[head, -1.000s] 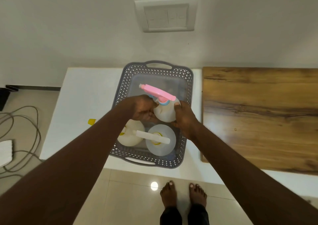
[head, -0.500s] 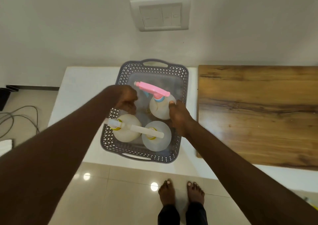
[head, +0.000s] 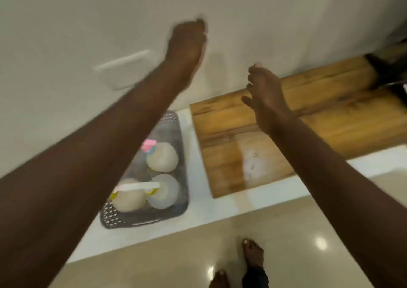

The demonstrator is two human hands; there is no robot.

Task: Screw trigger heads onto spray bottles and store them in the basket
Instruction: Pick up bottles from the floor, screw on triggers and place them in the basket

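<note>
The grey perforated basket (head: 182, 155) sits on the white counter and holds three spray bottles. One bottle (head: 164, 160) carries a pink trigger head (head: 149, 145). Two more bottles (head: 128, 199) (head: 166, 194) stand in front of it with a white trigger head (head: 141, 186) lying across them. My left hand (head: 187, 39) is raised in front of the wall, blurred, with the fingers curled and nothing in it. Over the wooden board my right hand (head: 263, 91) hovers with fingers spread, empty. Both hands are well clear of the basket.
A wooden board (head: 275, 133) lies on the white counter (head: 198, 210) to the right of the basket. A wall switch plate (head: 123, 72) is behind my left arm. A dark object (head: 387, 74) sits at the board's far right. My bare feet (head: 253, 254) stand on the tiled floor.
Both hands have let go of the pink-headed bottle and lifted up and away from the basket. The view has tilted and swung to the right.
</note>
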